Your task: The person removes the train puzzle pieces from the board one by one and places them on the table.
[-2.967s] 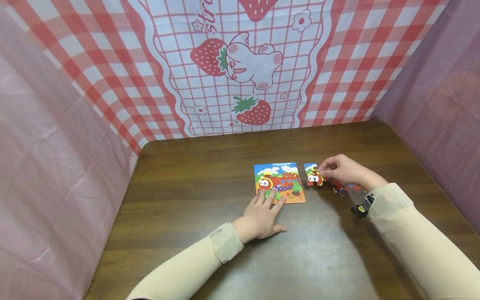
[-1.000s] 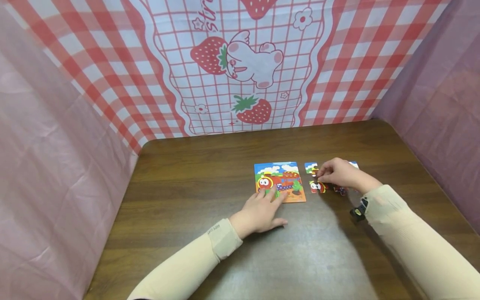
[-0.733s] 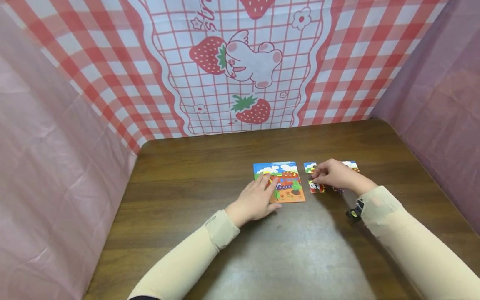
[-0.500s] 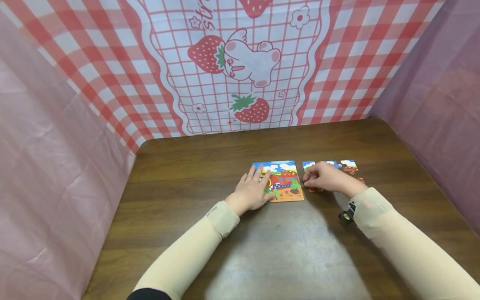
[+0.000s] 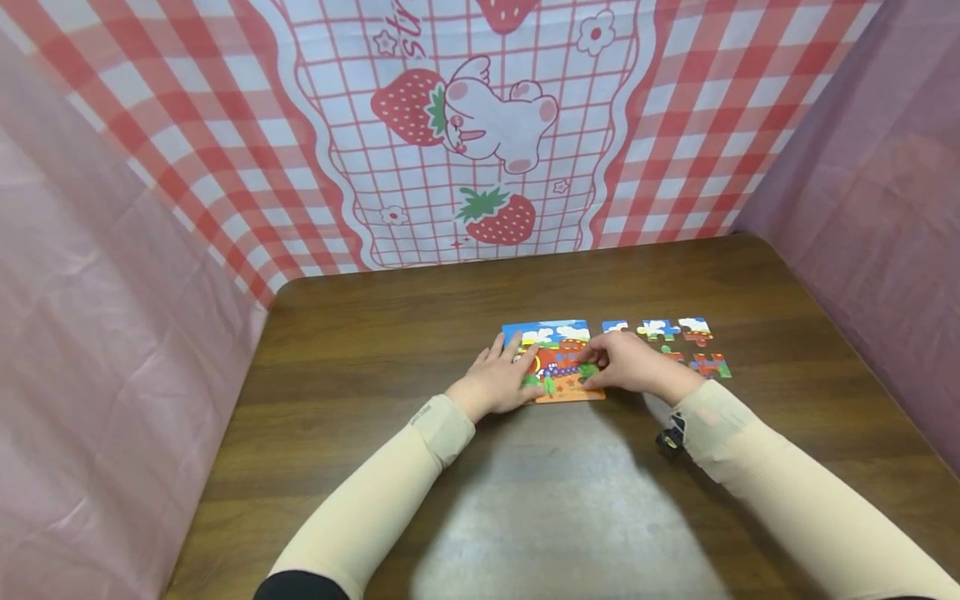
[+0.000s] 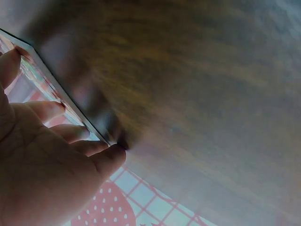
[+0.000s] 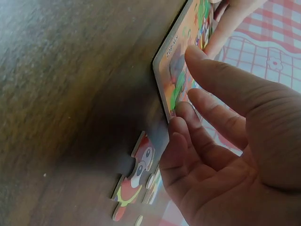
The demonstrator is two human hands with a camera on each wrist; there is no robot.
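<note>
A square train-picture puzzle board [image 5: 564, 335] lies flat on the table. My left hand [image 5: 497, 379] rests over its left part with fingers spread; in the left wrist view its fingertips touch the board's edge [image 6: 70, 104]. My right hand [image 5: 622, 362] reaches over the board's right edge. In the right wrist view, thumb and index fingertip stand apart at the board [image 7: 170, 63], while the other fingers bend loosely, with nothing seen between them. A jigsaw piece with the train's eyes [image 7: 138, 172] lies beside the board, hidden by the right hand in the head view.
Right of the board lie several loose jigsaw pieces, among them a cloud piece [image 5: 658, 329], a top corner piece [image 5: 694, 327] and a red train piece [image 5: 711, 365]. A strawberry-print cloth [image 5: 480, 150] hangs behind the wooden table [image 5: 390, 333]; pink curtains flank it.
My right hand has let go of the jigsaw pieces and moved left onto the board's right edge. My left hand has shifted up and left on the board. More loose pieces are uncovered.
</note>
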